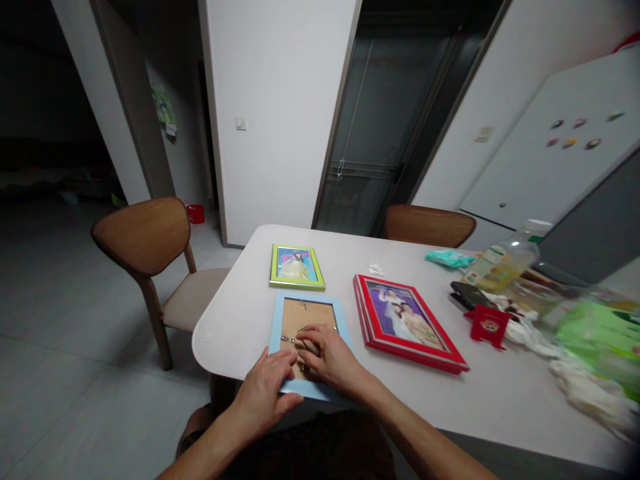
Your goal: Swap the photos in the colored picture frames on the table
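A light blue picture frame point(344, 325) lies face down on the table, with its tan backing board point(296, 319) showing. Small metal clips hold to the board; one clip point(305, 305) sits near the far edge and another metal clip point(287, 339) at the left side. My left hand point(265, 383) rests over the frame's near left corner, fingers laid out flat and thumb apart. Above the board, my right hand point(327, 357) has its fingers curled and pinched together. What lies between those fingertips is hidden.
A green picture frame point(297, 268) lies beyond the blue one. Stacked red picture frames point(405, 317) are to its right. Farther right are a plastic bottle point(507, 260), a black phone-like object point(473, 295), a red stand point(489, 325) and plastic bags point(595, 337). Wooden chairs point(145, 233) flank the table point(225, 320).
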`<state>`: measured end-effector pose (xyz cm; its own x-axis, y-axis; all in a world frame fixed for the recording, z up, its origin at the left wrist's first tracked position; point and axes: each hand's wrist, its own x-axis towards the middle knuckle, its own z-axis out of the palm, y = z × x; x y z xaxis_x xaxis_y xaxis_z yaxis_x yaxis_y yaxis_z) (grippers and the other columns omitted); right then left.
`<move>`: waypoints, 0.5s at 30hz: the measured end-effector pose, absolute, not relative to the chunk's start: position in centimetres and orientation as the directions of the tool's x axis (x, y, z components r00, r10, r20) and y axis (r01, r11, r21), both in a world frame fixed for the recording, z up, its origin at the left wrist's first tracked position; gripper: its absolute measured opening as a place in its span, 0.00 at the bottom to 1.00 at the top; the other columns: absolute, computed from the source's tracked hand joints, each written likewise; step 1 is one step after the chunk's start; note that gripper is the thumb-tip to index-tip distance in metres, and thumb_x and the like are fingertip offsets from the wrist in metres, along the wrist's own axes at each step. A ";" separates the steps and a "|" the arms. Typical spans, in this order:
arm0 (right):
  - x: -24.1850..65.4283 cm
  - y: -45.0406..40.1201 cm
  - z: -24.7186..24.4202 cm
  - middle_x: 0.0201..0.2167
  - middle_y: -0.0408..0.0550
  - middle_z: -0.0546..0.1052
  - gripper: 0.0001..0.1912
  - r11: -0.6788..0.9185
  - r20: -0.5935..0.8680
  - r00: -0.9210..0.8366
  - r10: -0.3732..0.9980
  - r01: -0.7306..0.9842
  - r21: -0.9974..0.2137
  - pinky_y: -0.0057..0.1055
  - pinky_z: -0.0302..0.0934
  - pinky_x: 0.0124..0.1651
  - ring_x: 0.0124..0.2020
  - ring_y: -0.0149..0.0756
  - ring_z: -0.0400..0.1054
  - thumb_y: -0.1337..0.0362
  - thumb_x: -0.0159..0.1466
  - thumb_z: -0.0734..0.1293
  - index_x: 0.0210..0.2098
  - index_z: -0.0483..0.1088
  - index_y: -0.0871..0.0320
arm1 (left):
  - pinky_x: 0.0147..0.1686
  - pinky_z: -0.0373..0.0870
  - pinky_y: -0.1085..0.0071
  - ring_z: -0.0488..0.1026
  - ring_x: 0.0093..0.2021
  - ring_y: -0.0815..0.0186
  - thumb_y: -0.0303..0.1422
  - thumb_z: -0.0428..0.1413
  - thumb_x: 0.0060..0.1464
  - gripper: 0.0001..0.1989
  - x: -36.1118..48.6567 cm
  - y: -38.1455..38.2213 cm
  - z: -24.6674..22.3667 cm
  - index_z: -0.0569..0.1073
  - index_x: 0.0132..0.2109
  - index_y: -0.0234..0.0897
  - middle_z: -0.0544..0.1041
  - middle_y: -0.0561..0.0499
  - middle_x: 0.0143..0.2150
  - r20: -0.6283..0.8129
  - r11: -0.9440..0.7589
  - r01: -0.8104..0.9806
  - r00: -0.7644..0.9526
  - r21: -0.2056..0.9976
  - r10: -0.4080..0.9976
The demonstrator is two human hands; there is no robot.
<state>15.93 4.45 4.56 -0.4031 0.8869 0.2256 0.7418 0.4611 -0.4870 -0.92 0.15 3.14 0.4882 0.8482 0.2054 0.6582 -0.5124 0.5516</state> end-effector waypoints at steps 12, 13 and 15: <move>12.7 6.6 3.8 0.33 0.47 0.69 0.09 0.364 0.257 -0.293 0.921 0.883 -0.296 0.30 0.50 0.40 0.38 0.36 0.58 0.60 0.56 0.61 0.31 0.70 0.55 | 0.54 0.50 0.56 0.63 0.50 0.60 0.30 0.58 0.41 0.14 -0.8 0.1 3.2 0.66 0.38 0.37 0.69 0.47 0.48 0.264 -0.533 0.641 0.472 0.552 0.841; 12.7 6.5 3.7 0.33 0.47 0.69 0.09 0.359 0.264 -0.286 0.921 0.886 -0.294 0.30 0.49 0.40 0.38 0.36 0.58 0.60 0.56 0.60 0.31 0.70 0.55 | 0.54 0.50 0.56 0.63 0.50 0.61 0.30 0.58 0.41 0.13 -0.8 0.0 3.1 0.66 0.37 0.37 0.70 0.47 0.47 0.266 -0.534 0.641 0.472 0.552 0.841; 12.4 6.4 3.6 0.34 0.47 0.68 0.08 0.353 0.269 -0.278 0.922 0.888 -0.294 0.30 0.49 0.40 0.39 0.36 0.58 0.60 0.56 0.60 0.31 0.70 0.55 | 0.54 0.51 0.57 0.64 0.49 0.61 0.30 0.59 0.41 0.13 -0.8 0.0 3.1 0.66 0.36 0.37 0.70 0.47 0.46 0.264 -0.533 0.642 0.471 0.551 0.842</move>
<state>12.44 6.38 3.64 -0.2778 0.9223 0.2688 0.8881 0.3532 -0.2940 -0.82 0.00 3.12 0.4711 0.8415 0.2644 0.6424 -0.5327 0.5510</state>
